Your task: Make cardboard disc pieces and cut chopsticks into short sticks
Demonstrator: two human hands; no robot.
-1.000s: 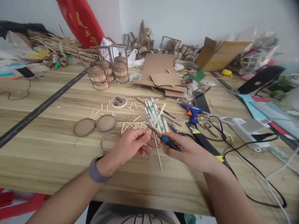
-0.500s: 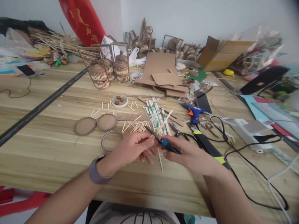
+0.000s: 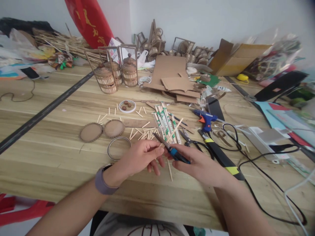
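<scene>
My left hand (image 3: 141,159), with a purple band at its wrist, is closed in a pinch on a pale wooden stick (image 3: 176,127). The stick slants up and away to the right, over a bundle of paper-wrapped chopsticks (image 3: 163,118). In my right hand (image 3: 200,164) is a knife with a blue and black handle (image 3: 177,154); its dark blade lies across the stick close to my left fingertips. Below the hands, another thin stick (image 3: 170,170) points toward me, its upper end hidden. Short cut sticks (image 3: 149,133) lie just beyond my left hand.
Two round cardboard discs (image 3: 91,132) and a ring (image 3: 119,148) lie to the left. Black-handled scissors (image 3: 197,143), a blue glue gun (image 3: 206,119), a large cutter (image 3: 221,157) and looping cables are on the right. Small lidded baskets (image 3: 105,78) and cardboard sheets (image 3: 169,70) stand farther back.
The whole view has shifted slightly, with things appearing a little farther right. Both hands keep their grips, and the knife stays against the stick with hardly any movement.
</scene>
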